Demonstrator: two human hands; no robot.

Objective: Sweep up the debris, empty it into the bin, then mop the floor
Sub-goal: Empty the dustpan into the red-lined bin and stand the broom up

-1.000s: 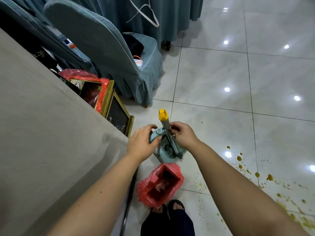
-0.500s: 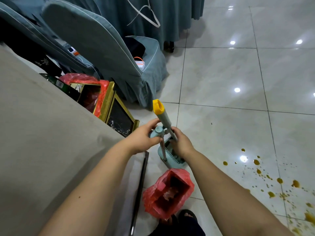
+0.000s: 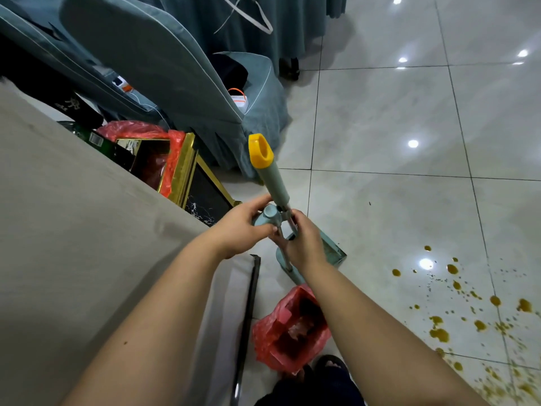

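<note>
1. Bin (image 3: 289,326): lined with a red bag, standing on the tiled floor (image 3: 380,112) just ahead of the person's feet (image 3: 330,363). Scraps lie inside.
2. Broom (image 3: 273,180): above and beyond the bin. Its teal grip with a yellow cap tilts up and away, and a thin metal shaft runs down from it.
3. Dustpan (image 3: 332,252): teal, on the floor just beyond the bin and partly hidden by the right forearm. Its knob-topped handle rises beside the broom shaft.
4. Left hand (image 3: 243,227): above and beyond the bin, fingers and thumb curled round the knob of the dustpan handle.
5. Right hand (image 3: 304,244): above and beyond the bin, fingers curled round the broom's thin shaft below the grip.
6. Spill (image 3: 439,334): yellow-brown drops and splashes on the tiles, right of the bin and apart from it.
7. Table (image 3: 73,230): beige cloth, left of the bin.
8. Gold box (image 3: 178,162): beyond the bin to the left, at the table's edge, red bag inside.
9. Bottle (image 3: 99,143): green, further left beyond the bin. It carries a pale label whose print is too small to read.
10. Chair (image 3: 164,63): teal cover, well beyond the bin.
11. Dark bag (image 3: 71,104): far left beyond the bin, bearing a white mark that is not legible.
</note>
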